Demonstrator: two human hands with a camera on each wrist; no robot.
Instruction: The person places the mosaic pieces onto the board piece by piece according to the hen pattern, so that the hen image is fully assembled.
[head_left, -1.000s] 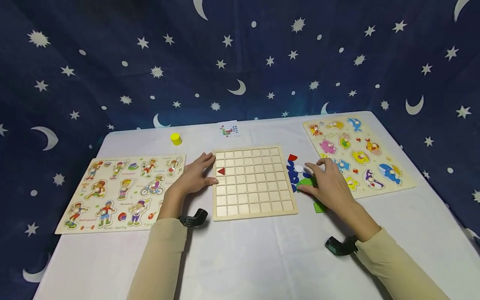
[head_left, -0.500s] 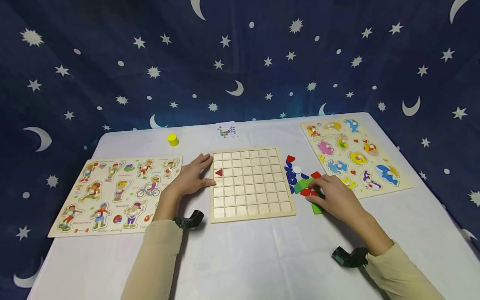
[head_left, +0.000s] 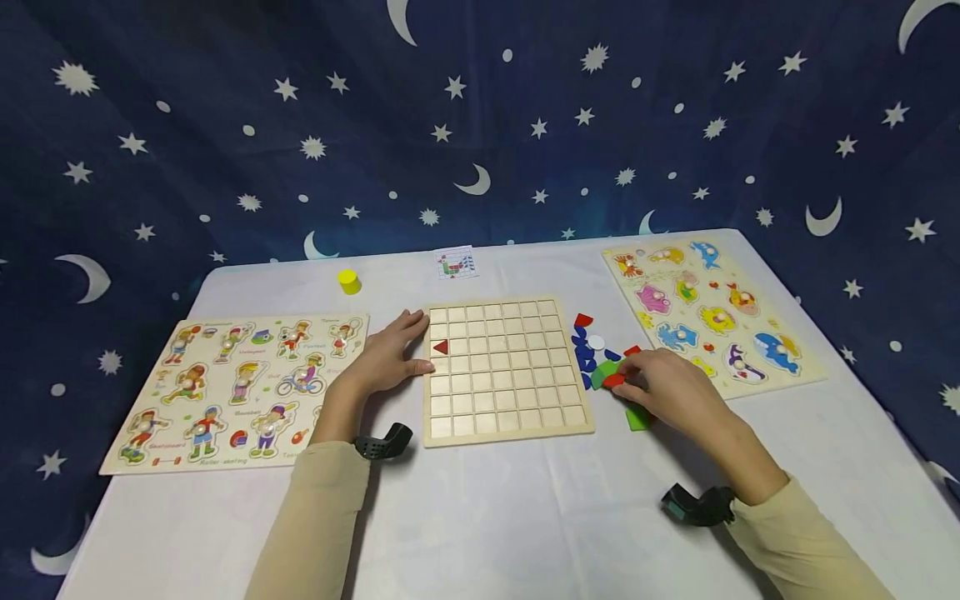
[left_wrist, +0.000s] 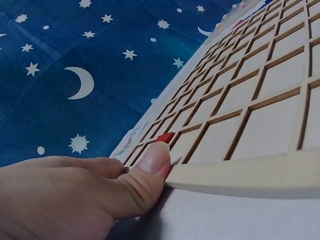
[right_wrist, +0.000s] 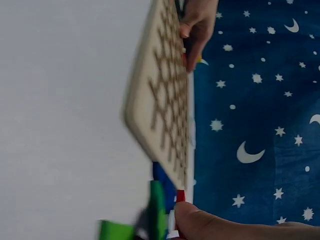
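Observation:
A wooden grid board [head_left: 510, 400] lies on the white table, a red triangle [head_left: 441, 347] in one of its left-hand cells. My left hand [head_left: 384, 354] rests at its left edge, fingers extended. In the left wrist view, the thumb [left_wrist: 152, 160] presses on the rim beside the red piece. My right hand [head_left: 671, 390] is low over loose pieces right of the board. Its thumb and index fingertip are spread around a red piece [head_left: 614, 380] and green pieces [head_left: 602, 372]; whether they pinch one I cannot tell. The hand covers part of the heap.
Blue pieces [head_left: 584, 358], a white disc [head_left: 596, 342] and a red quarter-round piece [head_left: 583, 320] lie nearby. A sports peg puzzle [head_left: 225, 400] is at left, a sea-animal puzzle [head_left: 712, 321] at right. Behind the board are a pattern card [head_left: 456, 263] and a yellow cylinder [head_left: 349, 282].
My right hand has shifted toward me from the white disc and green pieces to the red pieces, uncovering part of the heap. The left hand stays at the board's edge.

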